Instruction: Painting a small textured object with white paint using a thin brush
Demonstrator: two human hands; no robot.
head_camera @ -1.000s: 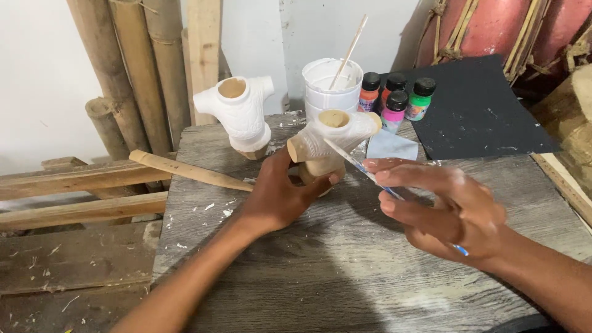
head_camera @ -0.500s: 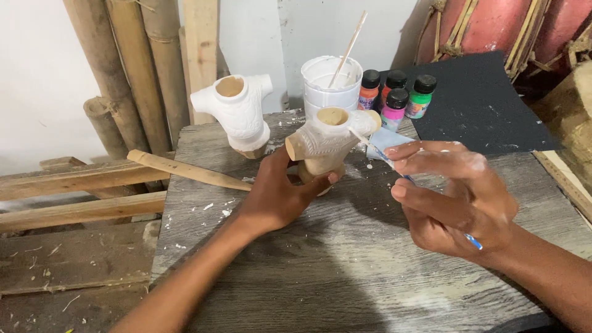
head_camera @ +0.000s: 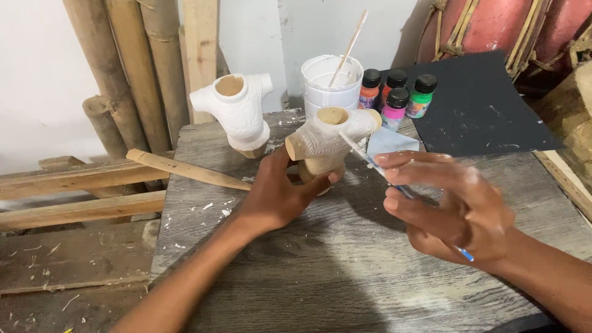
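**Brush tip at the arm of a half-painted bamboo figure**

Just above the centre of the frame, the left hand [head_camera: 277,194] holds a shirt-shaped bamboo figure [head_camera: 324,143] upright on the grey wooden surface [head_camera: 345,271]. The thumb reaches up its left side and the fingers wrap under its base, so the grip is closed around the lower part of the figure. The figure's upper half is coated white, while its base, its open top and its left arm end show bare tan.

At centre right, the right hand [head_camera: 453,206] pinches a thin paintbrush [head_camera: 401,188] between thumb and fingers. The brush runs diagonally, its blue handle end sticking out below the hand at lower right and its tip touching the figure's right arm stub.

A second figure of the same shape, fully white [head_camera: 237,111], stands on the surface to the upper left, apart from the held one. Behind both, at top centre, is a white tub of paint [head_camera: 330,83] with a wooden stick [head_camera: 348,46] leaning in it. Four small paint bottles [head_camera: 398,92] with black caps stand just right of the tub, in orange, red, pink and green. A black sheet [head_camera: 487,105] lies at upper right. A tapered wooden stick [head_camera: 185,169] juts over the surface's left edge, and bamboo poles [head_camera: 132,68] lean against the wall at upper left.
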